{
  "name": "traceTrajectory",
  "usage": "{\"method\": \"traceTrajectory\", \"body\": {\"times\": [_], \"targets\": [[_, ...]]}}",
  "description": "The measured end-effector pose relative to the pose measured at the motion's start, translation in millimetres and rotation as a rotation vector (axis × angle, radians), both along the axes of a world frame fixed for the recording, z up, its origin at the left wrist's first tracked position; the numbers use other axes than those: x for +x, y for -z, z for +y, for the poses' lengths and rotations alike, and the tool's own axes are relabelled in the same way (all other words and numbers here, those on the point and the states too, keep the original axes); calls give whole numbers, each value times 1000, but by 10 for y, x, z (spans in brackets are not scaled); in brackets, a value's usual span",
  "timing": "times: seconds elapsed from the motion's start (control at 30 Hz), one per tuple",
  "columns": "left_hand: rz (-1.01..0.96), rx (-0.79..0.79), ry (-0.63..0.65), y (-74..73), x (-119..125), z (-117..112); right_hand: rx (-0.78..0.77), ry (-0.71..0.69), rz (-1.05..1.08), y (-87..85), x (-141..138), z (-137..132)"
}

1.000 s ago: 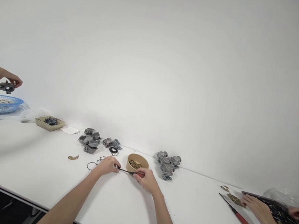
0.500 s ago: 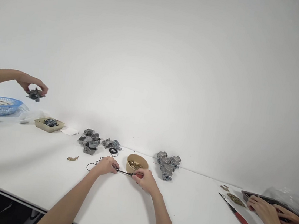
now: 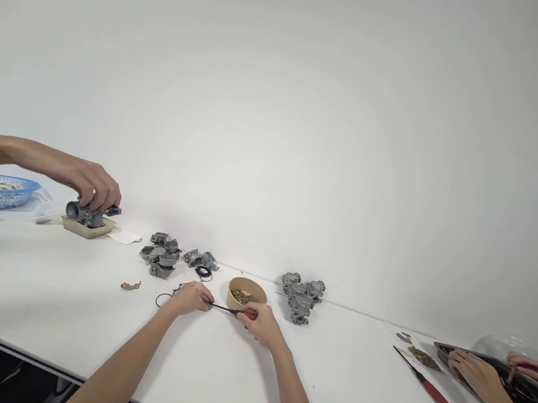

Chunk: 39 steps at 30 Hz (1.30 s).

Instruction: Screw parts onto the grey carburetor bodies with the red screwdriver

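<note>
Seemingly you were mid-step: your right hand [image 3: 261,323] clasped the red-handled, black-shafted screwdriver [image 3: 227,310] low over the white desk [image 3: 221,383], your left hand [image 3: 191,298] pinched its tip, and the grey metal castings [image 3: 303,295] behind lay untouched.

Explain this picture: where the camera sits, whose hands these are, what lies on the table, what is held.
No machine here: the camera sits on a person's head and looks down at their bare hands. The right hand holds a screwdriver by its red handle; the left hand closes at its tip, on what I cannot tell. On the table lie a bowl of brass bits, black rings and grey metal parts. Other people work at both sides; one hand holds a grey part over a tray.
</note>
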State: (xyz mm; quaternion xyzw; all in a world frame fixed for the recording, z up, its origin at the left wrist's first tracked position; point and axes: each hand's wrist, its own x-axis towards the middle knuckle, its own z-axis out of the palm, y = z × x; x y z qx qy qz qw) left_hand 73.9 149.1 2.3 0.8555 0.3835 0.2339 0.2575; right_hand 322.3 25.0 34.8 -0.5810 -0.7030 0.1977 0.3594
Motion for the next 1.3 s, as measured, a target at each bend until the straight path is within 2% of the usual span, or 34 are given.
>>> {"method": "traceTrajectory", "body": {"times": [0.4, 0.93, 1.3], "targets": [[-23, -14, -2, 57, -12, 47, 42, 10, -9, -18, 7, 3], [-34, -40, -45, -22, 2, -16, 18, 3, -10, -30, -15, -10], [-136, -74, -16, -88, -13, -56, 43, -19, -31, -18, -103, -12]]}}
